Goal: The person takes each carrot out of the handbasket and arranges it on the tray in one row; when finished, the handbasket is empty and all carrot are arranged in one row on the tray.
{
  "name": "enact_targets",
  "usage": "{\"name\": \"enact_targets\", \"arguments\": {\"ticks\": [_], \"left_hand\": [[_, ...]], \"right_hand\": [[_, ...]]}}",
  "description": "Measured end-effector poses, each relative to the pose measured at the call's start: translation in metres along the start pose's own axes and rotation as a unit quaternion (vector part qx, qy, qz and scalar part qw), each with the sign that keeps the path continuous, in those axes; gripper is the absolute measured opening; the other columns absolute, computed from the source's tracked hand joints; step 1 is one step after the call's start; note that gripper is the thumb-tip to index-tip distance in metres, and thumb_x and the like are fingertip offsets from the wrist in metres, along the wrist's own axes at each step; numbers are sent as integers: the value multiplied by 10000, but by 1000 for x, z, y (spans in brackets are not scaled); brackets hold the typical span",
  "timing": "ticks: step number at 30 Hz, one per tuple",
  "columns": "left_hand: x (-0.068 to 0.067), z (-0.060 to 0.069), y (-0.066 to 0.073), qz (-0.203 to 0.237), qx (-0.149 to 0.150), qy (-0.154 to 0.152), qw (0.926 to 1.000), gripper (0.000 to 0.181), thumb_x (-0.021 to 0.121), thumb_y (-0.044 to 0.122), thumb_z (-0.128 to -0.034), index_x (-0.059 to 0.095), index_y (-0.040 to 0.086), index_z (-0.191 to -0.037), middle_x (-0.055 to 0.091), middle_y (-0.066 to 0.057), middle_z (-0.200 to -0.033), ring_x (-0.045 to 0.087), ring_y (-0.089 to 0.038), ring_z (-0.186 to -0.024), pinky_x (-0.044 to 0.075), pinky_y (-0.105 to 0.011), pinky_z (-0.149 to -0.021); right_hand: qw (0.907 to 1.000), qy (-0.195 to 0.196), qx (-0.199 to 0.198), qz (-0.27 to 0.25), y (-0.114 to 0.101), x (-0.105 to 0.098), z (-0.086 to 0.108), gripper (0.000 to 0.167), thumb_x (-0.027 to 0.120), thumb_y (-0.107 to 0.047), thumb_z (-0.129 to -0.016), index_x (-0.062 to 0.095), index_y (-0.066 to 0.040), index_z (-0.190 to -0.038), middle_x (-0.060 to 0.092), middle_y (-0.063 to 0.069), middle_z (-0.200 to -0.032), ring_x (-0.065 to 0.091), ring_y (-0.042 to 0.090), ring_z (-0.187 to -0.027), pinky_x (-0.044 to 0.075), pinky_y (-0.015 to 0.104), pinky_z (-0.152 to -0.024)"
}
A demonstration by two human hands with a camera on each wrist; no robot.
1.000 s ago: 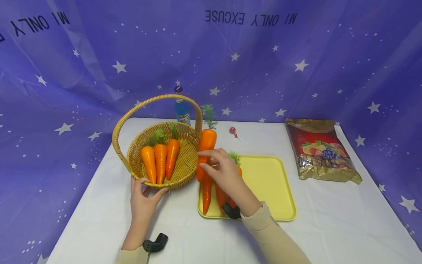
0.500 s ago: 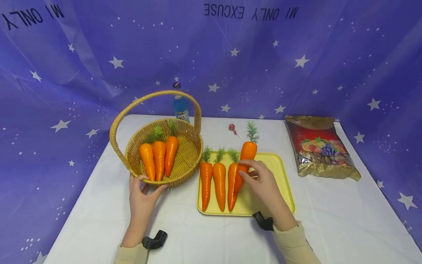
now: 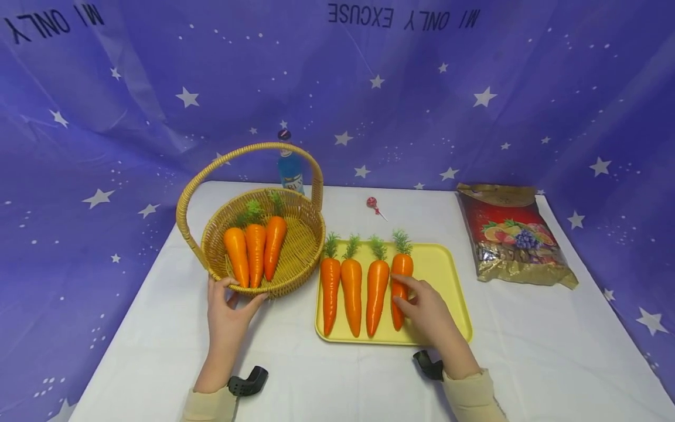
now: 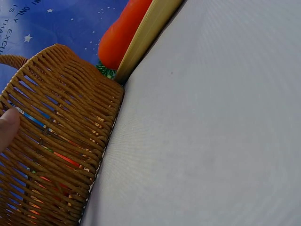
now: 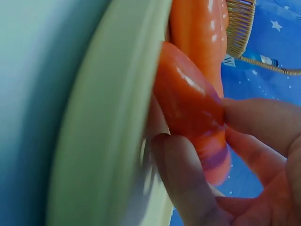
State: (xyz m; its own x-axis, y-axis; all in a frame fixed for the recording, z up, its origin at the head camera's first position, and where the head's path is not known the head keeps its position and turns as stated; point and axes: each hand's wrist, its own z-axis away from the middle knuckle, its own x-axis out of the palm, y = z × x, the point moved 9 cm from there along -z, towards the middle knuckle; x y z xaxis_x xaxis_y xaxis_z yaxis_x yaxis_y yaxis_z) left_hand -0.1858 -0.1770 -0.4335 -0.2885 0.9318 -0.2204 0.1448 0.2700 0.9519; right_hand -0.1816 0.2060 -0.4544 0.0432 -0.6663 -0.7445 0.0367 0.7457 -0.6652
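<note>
My right hand (image 3: 428, 308) pinches the rightmost carrot (image 3: 402, 266), which lies on the yellow tray (image 3: 443, 264). In the right wrist view, finger and thumb are on either side of this shiny orange carrot (image 5: 188, 94). Several carrots, green tops away from me, lie side by side on the tray, among them the leftmost carrot (image 3: 330, 293). My left hand (image 3: 228, 310) grips the near rim of a wicker basket (image 3: 300, 272) with a tall handle. Three carrots (image 3: 256, 252) lie inside it. From the left wrist, a fingertip (image 4: 8, 126) shows against the basket's woven side.
Behind the basket stands a blue bottle (image 3: 291, 173). A red lollipop (image 3: 372, 203) lies beyond the tray. At the right is a red and gold bag (image 3: 514, 234) with fruit pictures. A purple starry cloth (image 3: 411, 117) hangs behind the white table (image 3: 527, 346).
My right hand has carried a carrot from the basket side rightward and lowered it onto the tray, right of the others. The left hand has stayed at the basket rim.
</note>
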Motion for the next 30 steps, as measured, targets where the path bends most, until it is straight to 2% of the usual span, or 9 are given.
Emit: {"name": "enact_targets", "arguments": {"ticks": [5, 11, 16, 19, 22, 25, 30], "left_hand": [[0, 0, -1, -12, 20, 8, 10000, 530, 826, -61, -701, 430, -111, -1051, 147, -211, -1532, 229, -381, -1369, 394, -100, -936], [-1, -5, -24, 41, 12, 45, 10000, 563, 851, -23, -685, 442, -78, -1068, 166, -147, -1538, 242, -327, -1374, 396, -86, -918], [0, -6, -36, -63, -101, 70, 9999, 592, 866, 33, -687, 443, -44, -1094, 99, -95, -1575, 209, -284, -1399, 406, -164, -975], [1, -6, -37, -120, -135, 65, 9998, 594, 872, 62, -689, 445, -32, -1092, 69, -69, -1587, 202, -263, -1404, 405, -197, -993], [1, -6, -37, -120, -139, 60, 9998, 591, 874, 63, -685, 447, -34, -1083, 84, -63, -1583, 225, -260, -1392, 404, -159, -971], [1, -7, -34, -110, -183, 46, 9998, 585, 869, 38, -684, 448, -45, -1082, 85, -86, -1581, 224, -276, -1392, 396, -122, -952], [0, -5, -27, -153, -286, 18, 9995, 580, 859, 12, -689, 442, -63, -1085, 81, -122, -1577, 213, -287, -1398, 398, -187, -991]], "right_hand": [[9996, -96, 132, 250, -5, 7, 1, 583, 730, -174, -863, 503, -147, -1400, 586, 117, -1088, 579, 182, -778, 510, 333, -659], [9989, -106, 206, 403, -11, 13, 4, 562, 733, -179, -857, 529, -136, -1379, 554, 95, -1011, 565, 169, -752, 497, 297, -620], [9981, -32, 177, 585, -12, 14, 6, 563, 730, -192, -859, 526, -134, -1381, 555, 87, -1011, 547, 165, -748, 479, 298, -616], [9974, -49, 100, 716, -13, 14, 6, 579, 727, -206, -864, 508, -137, -1395, 565, 97, -1031, 532, 162, -733, 466, 302, -609], [9967, -105, 64, 807, -14, 13, 5, 615, 711, -238, -877, 458, -150, -1431, 583, 122, -1073, 538, 184, -741, 474, 340, -630], [9964, -136, 60, 840, -13, 11, 5, 646, 688, -276, -894, 406, -159, -1463, 596, 147, -1135, 577, 225, -813, 505, 406, -706], [9967, -161, 80, 792, -13, 10, 4, 656, 670, -291, -905, 379, -145, -1475, 589, 162, -1214, 600, 281, -959, 507, 477, -821]]}}
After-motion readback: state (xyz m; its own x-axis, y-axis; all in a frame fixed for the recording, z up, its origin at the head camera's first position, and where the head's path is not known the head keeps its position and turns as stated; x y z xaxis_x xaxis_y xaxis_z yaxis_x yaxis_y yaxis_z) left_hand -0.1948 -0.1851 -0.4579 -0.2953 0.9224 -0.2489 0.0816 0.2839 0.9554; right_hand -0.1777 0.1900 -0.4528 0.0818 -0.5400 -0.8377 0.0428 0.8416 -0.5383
